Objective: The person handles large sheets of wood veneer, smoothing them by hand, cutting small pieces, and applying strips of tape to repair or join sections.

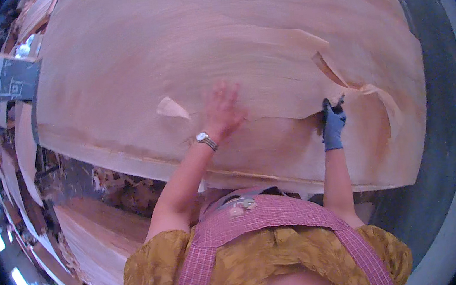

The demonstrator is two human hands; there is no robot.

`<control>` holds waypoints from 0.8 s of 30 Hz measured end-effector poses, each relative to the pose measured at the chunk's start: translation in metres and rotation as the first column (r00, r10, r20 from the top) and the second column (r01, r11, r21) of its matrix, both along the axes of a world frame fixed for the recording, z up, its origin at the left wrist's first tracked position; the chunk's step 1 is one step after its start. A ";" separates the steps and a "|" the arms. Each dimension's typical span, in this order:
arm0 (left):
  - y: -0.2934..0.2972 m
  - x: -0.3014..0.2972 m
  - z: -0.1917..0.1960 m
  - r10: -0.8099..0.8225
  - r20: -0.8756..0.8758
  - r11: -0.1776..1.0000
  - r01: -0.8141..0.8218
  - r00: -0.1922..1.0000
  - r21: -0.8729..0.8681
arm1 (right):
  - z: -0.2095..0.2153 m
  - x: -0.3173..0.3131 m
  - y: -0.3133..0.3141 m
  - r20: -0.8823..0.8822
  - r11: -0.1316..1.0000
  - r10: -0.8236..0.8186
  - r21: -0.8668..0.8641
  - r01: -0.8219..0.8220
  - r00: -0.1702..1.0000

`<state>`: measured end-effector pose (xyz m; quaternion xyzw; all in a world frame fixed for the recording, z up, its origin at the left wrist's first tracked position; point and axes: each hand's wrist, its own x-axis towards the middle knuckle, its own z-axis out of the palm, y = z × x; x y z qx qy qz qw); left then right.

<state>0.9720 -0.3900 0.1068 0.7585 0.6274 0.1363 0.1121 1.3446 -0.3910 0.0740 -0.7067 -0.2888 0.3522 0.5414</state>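
Note:
A large, thin, pale pinkish-tan sheet, which looks like wood veneer [173, 53], lies spread before me. My left hand [224, 109], bare and slightly blurred, rests flat on it with the fingers stretched out. A wristwatch [205, 140] is on that wrist. On the right, my right hand [333, 122] wears a blue-grey glove with dark fingertips. Its fingers are closed beside an uneven split edge in the sheet; a small dark tip shows there, too small to name. Just beyond it curls a torn veneer strip [332, 71]. A small pale scrap [172, 108] lies left of my left hand.
A dark grey surface [442, 101] runs along the sheet's right side. Left of the sheet stands a grey metal part [18, 79]. Broken veneer pieces [111, 178] litter the lower left, near another stack of sheets [94, 231].

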 end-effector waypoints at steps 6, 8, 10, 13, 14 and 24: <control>-0.004 -0.079 0.022 0.423 -0.330 0.863 -0.486 0.844 -0.137 | -0.010 0.019 -0.005 0.255 0.985 0.127 -0.150 -0.090 0.958; -0.018 -0.088 0.026 0.444 -0.332 0.848 -0.510 0.832 -0.145 | -0.002 0.013 -0.006 0.171 0.984 0.163 -0.105 -0.146 0.972; -0.027 -0.091 0.023 0.468 -0.319 0.840 -0.527 0.824 -0.129 | 0.013 0.005 -0.004 0.104 0.973 0.186 -0.157 -0.169 0.977; -0.032 -0.096 0.019 0.491 -0.348 0.827 -0.553 0.799 -0.101 | 0.018 0.010 -0.003 0.075 0.962 0.193 -0.211 -0.174 0.978; -0.033 -0.099 0.019 0.488 -0.346 0.824 -0.554 0.801 -0.121 | 0.013 0.015 -0.004 0.099 0.961 0.197 -0.216 -0.172 0.975; -0.013 -0.107 0.022 0.428 -0.335 0.886 -0.462 0.839 -0.024 | 0.004 0.029 -0.009 0.109 0.957 0.240 -0.195 -0.216 0.965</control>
